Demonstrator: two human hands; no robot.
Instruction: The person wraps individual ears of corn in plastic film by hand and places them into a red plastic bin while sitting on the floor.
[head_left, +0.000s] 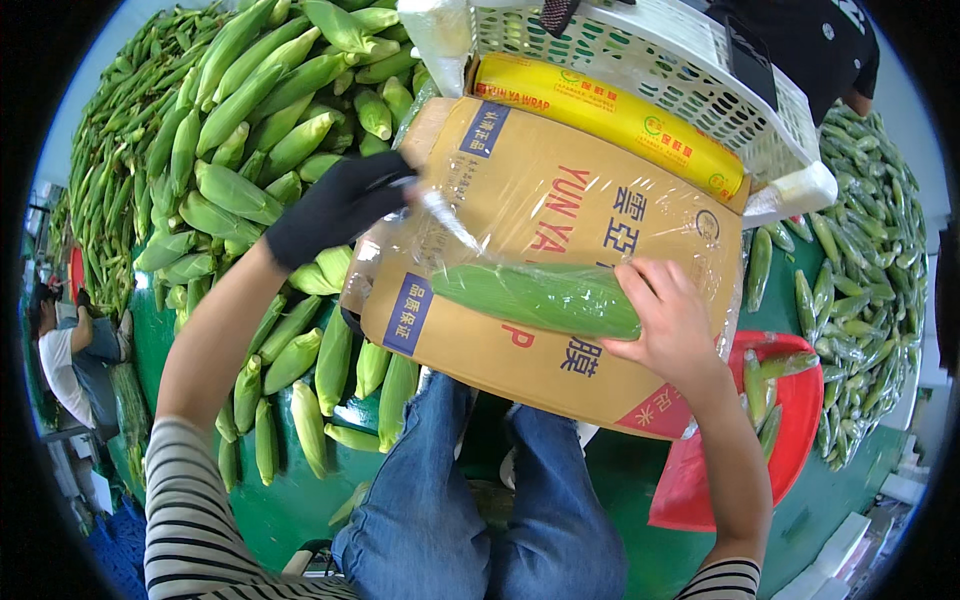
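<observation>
A green ear of corn in its husk (536, 296), covered with clear plastic film, lies across a cardboard sheet (495, 202) printed with writing. My bare right hand (664, 319) grips the ear at its right end. My left hand (349, 206), in a black glove, is at the sheet's left edge with its fingers closed on the clear film (450, 221). The film runs as a whitish, twisted strip from those fingers to the ear's left end. Motion blurs the left fingertips. A yellow roll of Yun Ya cling film (607, 120) lies along the sheet's far edge.
A white plastic crate (645, 37) stands behind the roll. Unwrapped corn (247, 187) is heaped at left, film-wrapped ears (862, 300) at right. A red basin (795, 420) with several ears sits at right. Another person (802, 37) is beyond the crate; one more (71, 360) sits far left.
</observation>
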